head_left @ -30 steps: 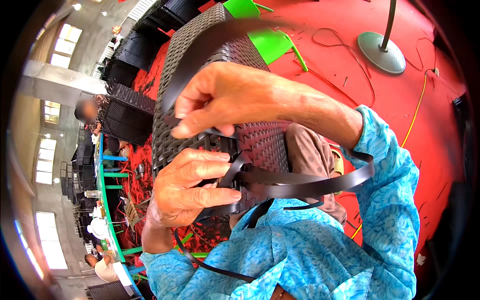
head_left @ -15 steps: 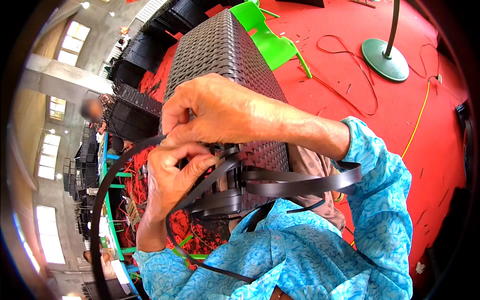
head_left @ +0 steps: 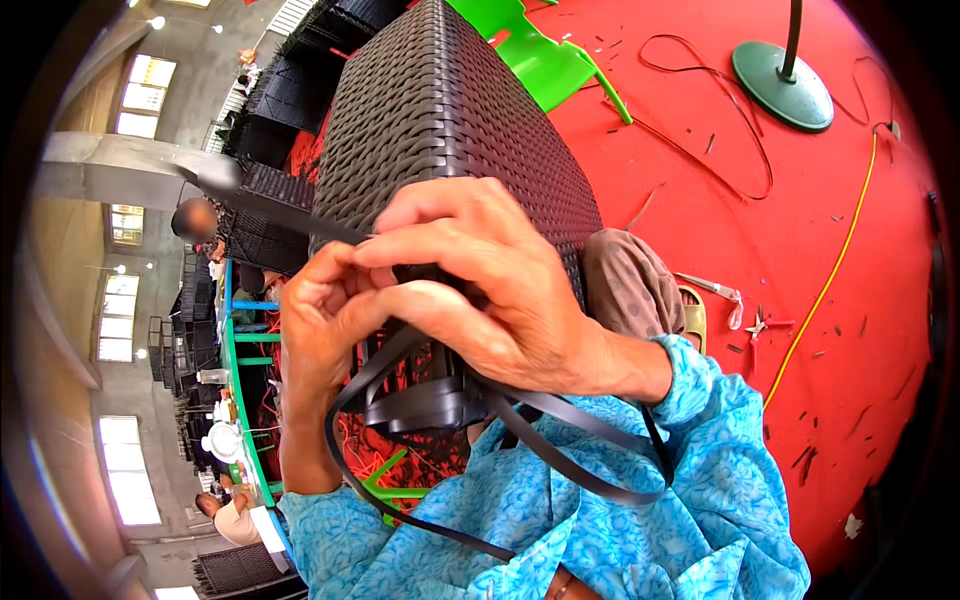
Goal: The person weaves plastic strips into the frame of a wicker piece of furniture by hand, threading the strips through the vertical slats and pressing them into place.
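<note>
A long block of dark woven wicker stands in front of me, its near end partly hidden behind my hands. At that end, a flat black plastic strip passes between my hands, its free end sticking out blurred to the upper left. My left hand is closed, thumb and fingers pinching the strip. Right beside it, my right hand is bent over the strip with its fingertips closed on it. Loops of black strip hang below my hands and over my blue patterned shirt.
A green plastic chair stands beyond the wicker. On the red floor lie scissors, red-handled pliers, a yellow cable and black scraps. A round green stand base is at far right. People sit at the left.
The strip's free end has swung from hanging down at the left to pointing up left. My right hand has turned and lowered, and the loop by its forearm has dropped onto the shirt.
</note>
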A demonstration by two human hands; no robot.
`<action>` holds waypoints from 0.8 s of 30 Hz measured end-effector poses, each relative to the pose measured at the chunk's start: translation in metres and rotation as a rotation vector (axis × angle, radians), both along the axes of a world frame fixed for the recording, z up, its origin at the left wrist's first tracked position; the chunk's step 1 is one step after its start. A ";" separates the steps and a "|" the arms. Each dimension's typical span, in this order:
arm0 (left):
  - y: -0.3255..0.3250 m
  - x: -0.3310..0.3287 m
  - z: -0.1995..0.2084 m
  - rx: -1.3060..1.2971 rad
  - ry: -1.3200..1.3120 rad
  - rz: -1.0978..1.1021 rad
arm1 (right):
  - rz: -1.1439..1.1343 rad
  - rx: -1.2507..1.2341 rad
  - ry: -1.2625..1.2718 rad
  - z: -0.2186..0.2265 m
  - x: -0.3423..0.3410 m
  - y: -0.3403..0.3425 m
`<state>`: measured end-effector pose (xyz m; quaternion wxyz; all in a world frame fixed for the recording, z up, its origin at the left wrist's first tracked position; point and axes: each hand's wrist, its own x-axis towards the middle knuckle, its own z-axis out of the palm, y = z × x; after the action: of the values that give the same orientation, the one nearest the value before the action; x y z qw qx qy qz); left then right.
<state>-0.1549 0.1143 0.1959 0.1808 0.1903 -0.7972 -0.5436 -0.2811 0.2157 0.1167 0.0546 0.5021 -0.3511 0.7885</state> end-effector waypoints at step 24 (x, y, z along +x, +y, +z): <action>-0.002 -0.004 0.002 -0.198 0.033 0.176 | 0.216 0.124 0.228 -0.052 0.027 0.044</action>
<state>-0.1586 0.1121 0.1978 0.2589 0.2317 -0.8240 -0.4475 -0.2542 0.2594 0.0644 -0.0218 0.6254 -0.3346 0.7046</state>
